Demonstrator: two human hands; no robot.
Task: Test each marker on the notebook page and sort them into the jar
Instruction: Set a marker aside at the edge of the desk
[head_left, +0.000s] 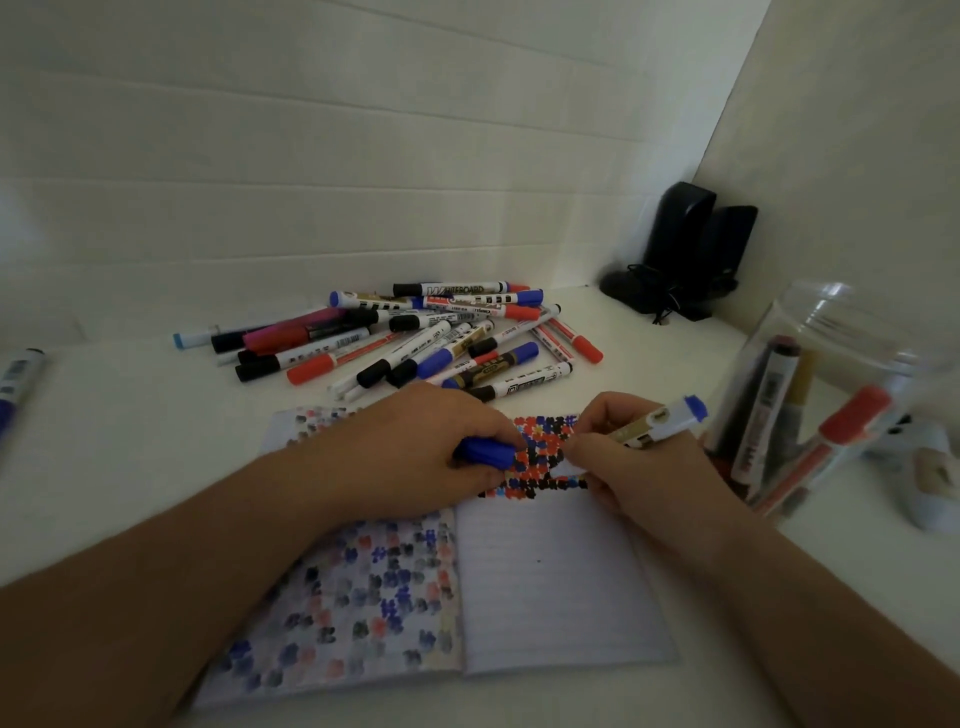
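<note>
On the lined paper notebook (561, 577), the right hand (628, 457) pinches a white-and-gold plastic marker (657, 423), its tip hidden by curled fingers (582, 447). The left hand (415, 447) grips a ribbed blue cap (485, 451). One marker in the pile (415, 338) on the white bench (130, 441) reads "WHITEBOARD". A clear jar (831, 395) holds several markers at right.

marker (18, 382) cut off at left edge

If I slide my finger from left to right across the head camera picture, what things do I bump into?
Lone marker at the table edge → pile of markers → blue cap in the left hand → marker in the right hand → jar.
</note>
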